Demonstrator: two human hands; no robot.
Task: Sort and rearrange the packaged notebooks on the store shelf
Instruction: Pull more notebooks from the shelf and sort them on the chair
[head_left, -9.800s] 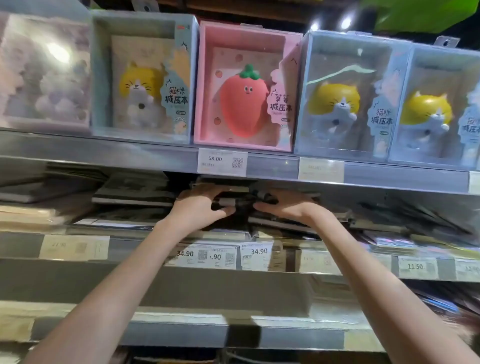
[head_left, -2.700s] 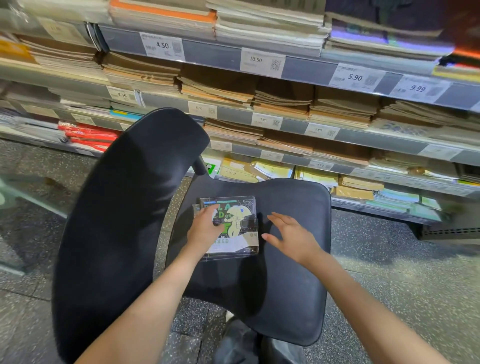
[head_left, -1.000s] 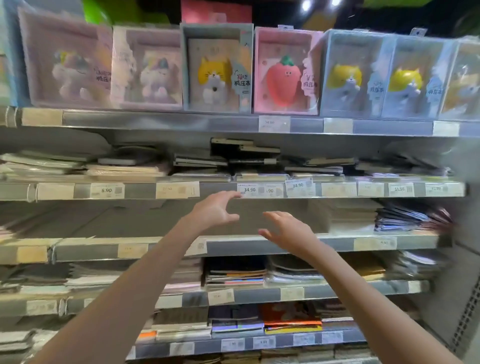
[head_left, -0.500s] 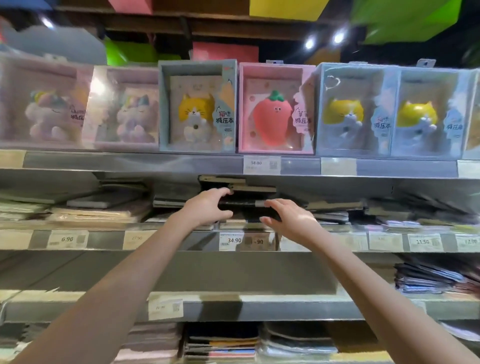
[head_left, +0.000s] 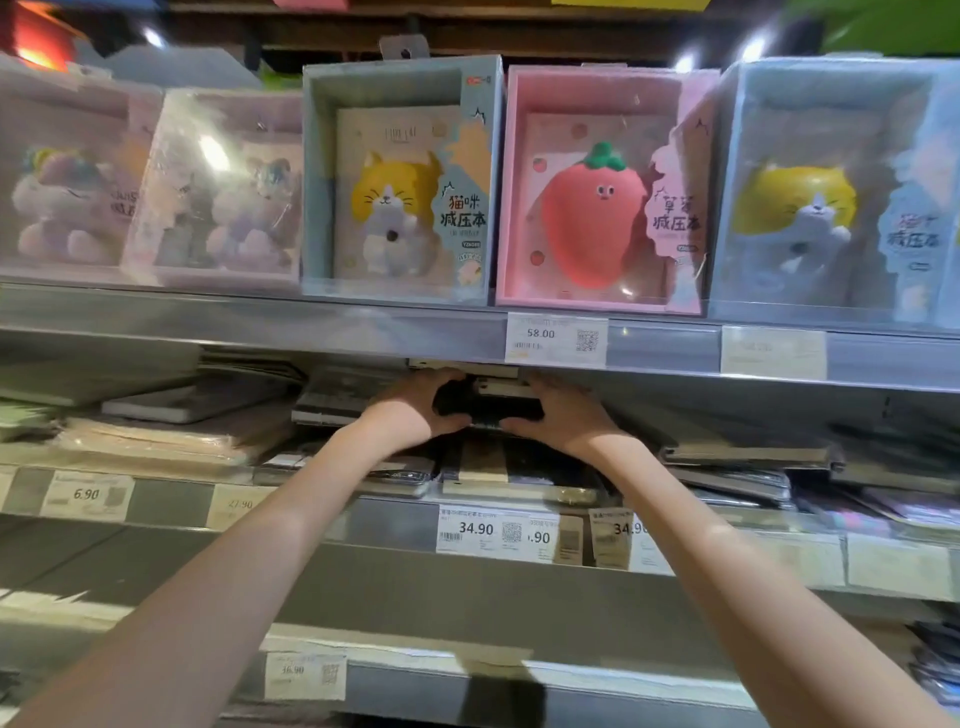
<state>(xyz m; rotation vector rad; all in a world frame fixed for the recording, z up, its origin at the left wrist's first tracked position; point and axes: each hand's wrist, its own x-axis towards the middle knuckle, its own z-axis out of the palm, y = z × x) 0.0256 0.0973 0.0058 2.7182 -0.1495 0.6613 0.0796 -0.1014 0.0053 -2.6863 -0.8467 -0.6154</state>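
While both arms are reaching under the top shelf, the left hand and right hand are gripping opposite ends of a dark packaged notebook, which is sitting atop the stack on the second shelf, below the pink strawberry box.

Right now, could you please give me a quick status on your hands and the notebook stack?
Left hand and right hand grip a dark notebook stack from both sides. Stack on second shelf, under the shelf lip. Neighbouring piles close on either side.
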